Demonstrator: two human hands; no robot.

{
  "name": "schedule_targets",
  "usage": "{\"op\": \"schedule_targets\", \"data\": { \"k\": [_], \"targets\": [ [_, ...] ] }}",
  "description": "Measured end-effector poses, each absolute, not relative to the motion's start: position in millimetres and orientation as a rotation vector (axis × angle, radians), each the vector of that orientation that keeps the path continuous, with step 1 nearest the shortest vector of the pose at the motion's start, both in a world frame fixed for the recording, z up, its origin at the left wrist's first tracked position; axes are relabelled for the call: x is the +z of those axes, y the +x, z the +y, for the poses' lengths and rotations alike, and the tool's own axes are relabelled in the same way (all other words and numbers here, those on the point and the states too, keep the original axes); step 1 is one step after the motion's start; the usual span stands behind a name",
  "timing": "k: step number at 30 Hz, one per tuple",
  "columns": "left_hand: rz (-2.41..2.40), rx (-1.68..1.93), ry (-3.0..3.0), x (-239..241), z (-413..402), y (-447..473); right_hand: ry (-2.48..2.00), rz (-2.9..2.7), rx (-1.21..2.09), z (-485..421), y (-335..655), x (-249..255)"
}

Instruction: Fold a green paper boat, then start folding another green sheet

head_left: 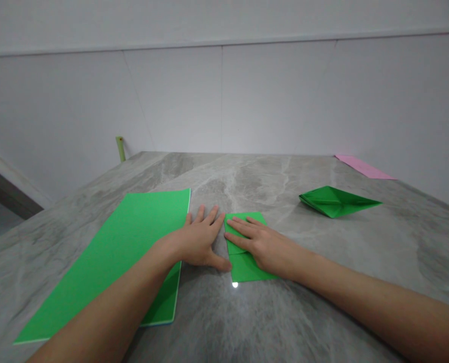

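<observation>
The right hand point(265, 247) lies open and palm down, its fingers resting flat across a folded rectangle of green paper point(249, 267) without gripping it. The left hand point(197, 239) is also open, its fingers spread on the grey marble countertop point(224, 322) just left of the folded paper, with the thumb tip reaching the paper's edge. The folded paper looks thin, light and soft, and it will probably slide easily on the polished stone, so its free lower edge seems the best place to take hold. Left of it, partly under the left forearm, lies a large flat green sheet point(126, 242) with a pale edge. Beyond and right of the folded paper sits a pointed, boat-shaped green paper fold point(333, 201), and farther still, a pink paper strip point(364, 167) lies at the counter's far edge.
</observation>
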State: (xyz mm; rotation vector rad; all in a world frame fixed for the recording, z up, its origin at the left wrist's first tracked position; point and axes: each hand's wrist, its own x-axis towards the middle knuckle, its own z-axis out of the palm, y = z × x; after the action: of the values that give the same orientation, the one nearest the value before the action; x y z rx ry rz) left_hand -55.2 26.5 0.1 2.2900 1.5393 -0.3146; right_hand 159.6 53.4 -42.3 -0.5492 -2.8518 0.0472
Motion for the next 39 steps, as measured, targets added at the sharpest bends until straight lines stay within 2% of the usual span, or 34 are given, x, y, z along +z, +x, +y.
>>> {"op": "schedule_targets", "data": {
  "k": [7, 16, 27, 34, 39],
  "targets": [
    [1.560, -0.261, 2.237, 5, 27, -55, -0.542, -2.903, -0.031, 52, 159, -38],
    [1.661, -0.023, 2.332, -6, 34, -52, -0.527, -2.856, -0.075, 54, 160, -43],
    [1.638, -0.127, 2.302, -8, 34, -54, -0.521, -2.835, 0.040, 53, 160, -40],
    [1.634, -0.123, 2.315, -7, 32, -56, -0.540, -2.767, 0.298, 44, 158, -21],
    [1.648, -0.142, 2.301, -6, 31, -55, -0.629, -2.732, 0.285, 44, 153, -20]
  ]
}}
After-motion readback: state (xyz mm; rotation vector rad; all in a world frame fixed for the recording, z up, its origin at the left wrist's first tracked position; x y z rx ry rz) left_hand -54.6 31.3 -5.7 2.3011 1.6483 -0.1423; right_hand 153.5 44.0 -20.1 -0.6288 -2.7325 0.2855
